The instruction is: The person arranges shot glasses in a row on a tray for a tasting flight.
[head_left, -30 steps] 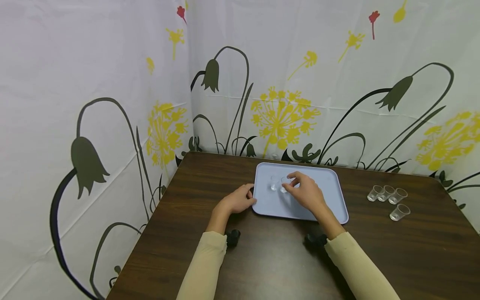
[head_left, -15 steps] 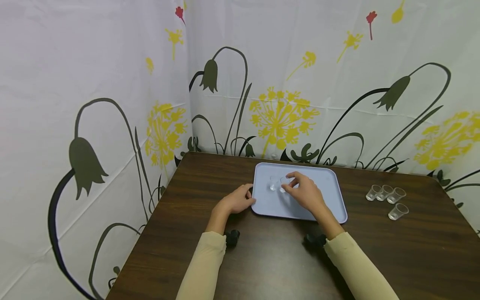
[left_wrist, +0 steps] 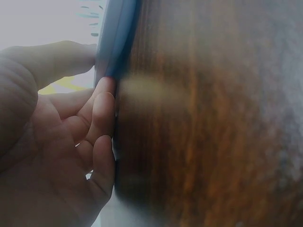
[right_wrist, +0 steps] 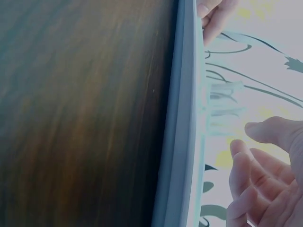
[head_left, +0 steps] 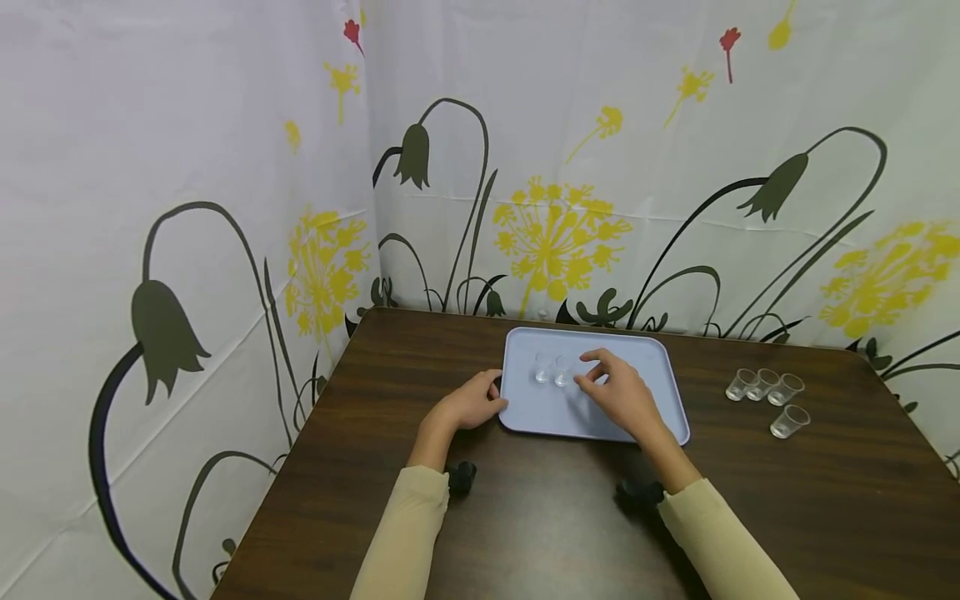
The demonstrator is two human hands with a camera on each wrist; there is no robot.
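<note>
A light blue tray (head_left: 525,410) lies on the brown wooden table. Two small clear plastic cups (head_left: 562,375) stand upright side by side on its left half. My left hand (head_left: 472,402) grips the tray's left edge; in the left wrist view its thumb (left_wrist: 71,59) lies against the rim, with the fingers curled at the edge. Just right of the nearer cup, my right hand (head_left: 621,396) hovers over the tray, thumb and index finger parted. Nothing is between those fingers in the right wrist view, where the cups (right_wrist: 226,99) show faintly beyond the rim.
On the right of the table (head_left: 750,500), three more clear cups (head_left: 762,384) stand in a close row, with another cup (head_left: 790,422) in front of them. A flower-printed curtain (head_left: 450,50) hangs behind the table and along its left side.
My right thumb and fingers have let go of the right-hand cup on the tray and drawn slightly right. That cup stands in place. The left hand keeps its hold; the view has shifted slightly.
</note>
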